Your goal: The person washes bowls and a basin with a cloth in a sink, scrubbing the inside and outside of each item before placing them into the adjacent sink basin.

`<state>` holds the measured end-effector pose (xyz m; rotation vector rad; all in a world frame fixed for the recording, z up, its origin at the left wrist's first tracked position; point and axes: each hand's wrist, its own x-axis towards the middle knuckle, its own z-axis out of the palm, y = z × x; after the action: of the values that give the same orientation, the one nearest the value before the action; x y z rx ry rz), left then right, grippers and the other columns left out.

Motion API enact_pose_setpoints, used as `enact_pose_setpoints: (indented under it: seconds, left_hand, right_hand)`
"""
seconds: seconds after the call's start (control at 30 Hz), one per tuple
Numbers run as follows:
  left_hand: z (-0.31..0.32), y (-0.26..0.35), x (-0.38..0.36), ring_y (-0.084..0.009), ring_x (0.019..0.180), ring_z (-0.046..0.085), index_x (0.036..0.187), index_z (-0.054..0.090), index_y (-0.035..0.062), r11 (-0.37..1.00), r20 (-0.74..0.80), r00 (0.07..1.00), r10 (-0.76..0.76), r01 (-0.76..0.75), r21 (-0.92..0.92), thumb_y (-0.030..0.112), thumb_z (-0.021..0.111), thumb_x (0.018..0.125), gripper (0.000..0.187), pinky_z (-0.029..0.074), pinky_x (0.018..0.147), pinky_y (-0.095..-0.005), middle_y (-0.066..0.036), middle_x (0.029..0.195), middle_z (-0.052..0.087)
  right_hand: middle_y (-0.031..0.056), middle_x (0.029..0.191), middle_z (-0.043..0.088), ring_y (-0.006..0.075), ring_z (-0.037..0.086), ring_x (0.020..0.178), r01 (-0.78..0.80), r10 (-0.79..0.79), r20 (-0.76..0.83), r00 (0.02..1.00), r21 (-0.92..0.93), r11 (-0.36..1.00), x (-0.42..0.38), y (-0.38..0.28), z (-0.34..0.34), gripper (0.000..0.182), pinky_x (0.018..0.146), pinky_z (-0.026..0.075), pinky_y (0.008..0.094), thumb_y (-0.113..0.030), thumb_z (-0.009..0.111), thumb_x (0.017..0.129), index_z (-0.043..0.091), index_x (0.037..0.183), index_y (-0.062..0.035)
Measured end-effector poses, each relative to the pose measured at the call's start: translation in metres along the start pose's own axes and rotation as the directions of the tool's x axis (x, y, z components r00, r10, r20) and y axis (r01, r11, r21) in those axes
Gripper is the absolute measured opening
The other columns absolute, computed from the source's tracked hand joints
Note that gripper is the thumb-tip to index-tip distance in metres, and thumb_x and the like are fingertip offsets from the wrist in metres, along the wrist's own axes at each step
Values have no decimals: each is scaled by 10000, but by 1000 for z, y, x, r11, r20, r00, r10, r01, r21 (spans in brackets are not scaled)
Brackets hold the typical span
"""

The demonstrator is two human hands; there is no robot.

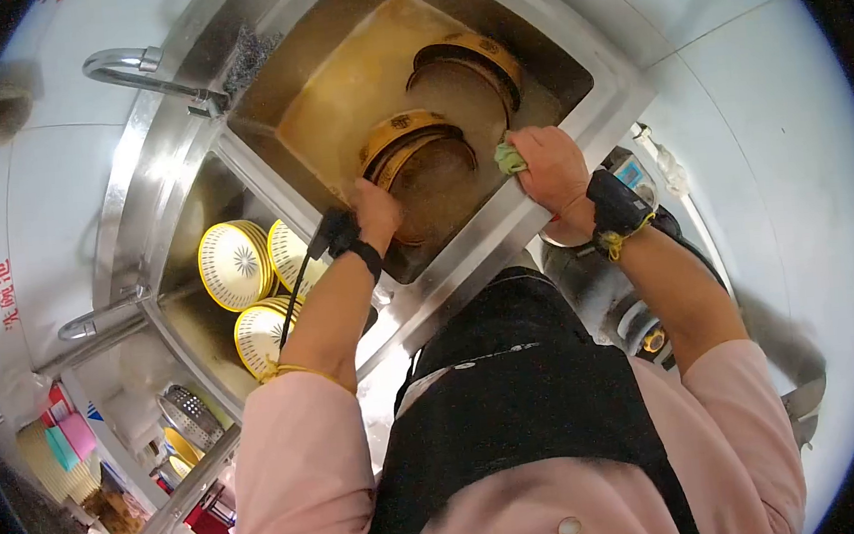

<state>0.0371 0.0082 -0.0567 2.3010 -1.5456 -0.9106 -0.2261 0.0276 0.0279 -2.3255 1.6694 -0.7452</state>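
Murky yellowish water fills the steel sink (570, 140) in front of me. Two round, yellow-and-black bowls sit partly under the water, the near bowl (406, 128) on the left and the far bowl (485, 54) behind it to the right. My left hand (377, 214) grips the left edge of the near bowl; its fingertips are partly hidden by the water and the bowl. Above the sink's near rim, my right hand (552, 165) is closed around a crumpled light-green cloth (510, 158), apart from both bowls.
In the left basin stand several stacks of white, yellow-rimmed bowls (236, 265). One curved faucet (120, 65) reaches over the back edge; another faucet (90, 322) is farther left. A perforated metal strainer (190, 416) sits on a shelf at lower left.
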Motion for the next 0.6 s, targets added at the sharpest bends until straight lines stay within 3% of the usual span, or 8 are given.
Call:
enact_pose_setpoints:
  seconds: [0.17,0.27,0.33,0.4,0.43,0.53,0.6]
  left_hand:
    - [36,-2,12,-369,901,523,1118,270,-26,943,15,961,-278,275,-189,73,551,745,478,479,680,-459,-254,1067,422]
    - [58,-2,20,-362,929,517,1164,218,-45,878,53,912,-406,405,-253,79,541,759,533,492,682,-468,-254,1125,385]
    - [66,-3,25,-356,947,513,1195,183,-58,805,143,873,-466,485,-341,83,534,768,570,500,684,-474,-255,1164,360]
    - [48,13,23,-357,956,508,1226,130,-52,602,386,822,-419,569,-559,89,529,777,617,524,668,-448,-259,1233,282]
    - [50,11,26,-357,956,508,1226,130,-52,598,384,821,-422,570,-563,89,529,777,617,524,668,-448,-259,1233,282]
    - [44,9,25,-335,938,517,1242,109,-34,575,392,852,-346,523,-629,105,518,789,626,541,611,-396,-254,1211,319]
    - [16,44,5,-332,948,508,1278,63,18,629,293,870,-397,491,-603,93,489,799,645,546,590,-396,-251,1224,300]
  right_hand:
    - [106,814,544,296,510,771,-11,14,116,993,-28,1000,1,4,2,212,666,407,379,-79,524,651,536,862,-85]
    - [139,751,547,343,527,710,-40,42,86,995,-25,999,16,8,10,134,614,413,428,-112,543,652,516,774,-62]
    - [162,826,565,350,535,819,-259,206,458,864,55,964,47,15,16,146,698,422,442,-103,530,671,528,805,-44]
    - [162,847,573,338,544,845,-207,144,500,854,72,976,77,18,28,158,717,428,442,-115,531,680,536,819,-41]
    - [162,868,581,326,553,871,-165,89,537,839,95,982,92,20,35,171,737,434,443,-128,531,689,544,833,-37]
    - [166,908,559,343,533,879,-167,108,672,733,24,986,101,62,126,245,749,402,450,-152,507,717,510,930,-31]
    - [169,934,545,354,519,885,-136,134,680,721,-51,989,86,103,209,295,758,380,455,-168,491,736,487,995,-27]
